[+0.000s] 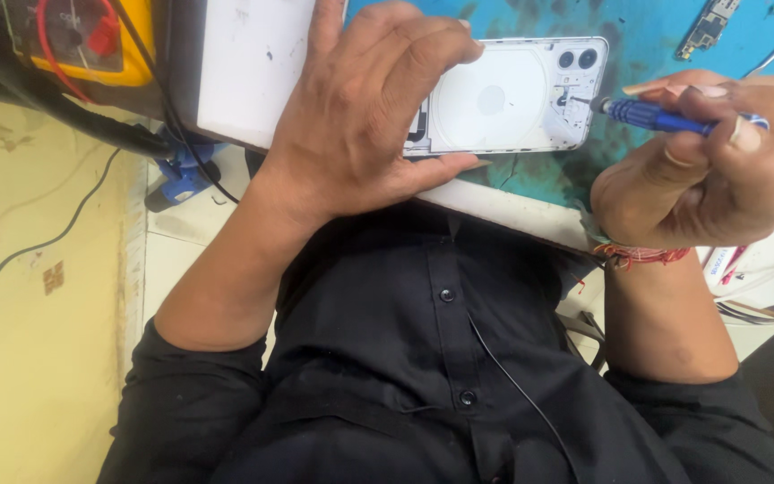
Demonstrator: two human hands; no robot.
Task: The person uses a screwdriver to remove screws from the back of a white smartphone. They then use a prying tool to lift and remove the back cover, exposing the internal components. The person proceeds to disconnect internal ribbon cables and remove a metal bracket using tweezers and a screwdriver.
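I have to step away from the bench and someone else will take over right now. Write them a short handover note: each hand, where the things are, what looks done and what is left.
Left hand: clamped over the white phone, which lies back up on the blue-green mat, thumb along its near edge.
Right hand: grips the blue screwdriver, its tip set on the phone's back near the camera lenses.
Nearby: a loose circuit board at the mat's far side, a yellow meter at far left.
Done: cannot tell whether any screws are out.
Left: the back still sits on the phone, and the driver is at one spot by the cameras.
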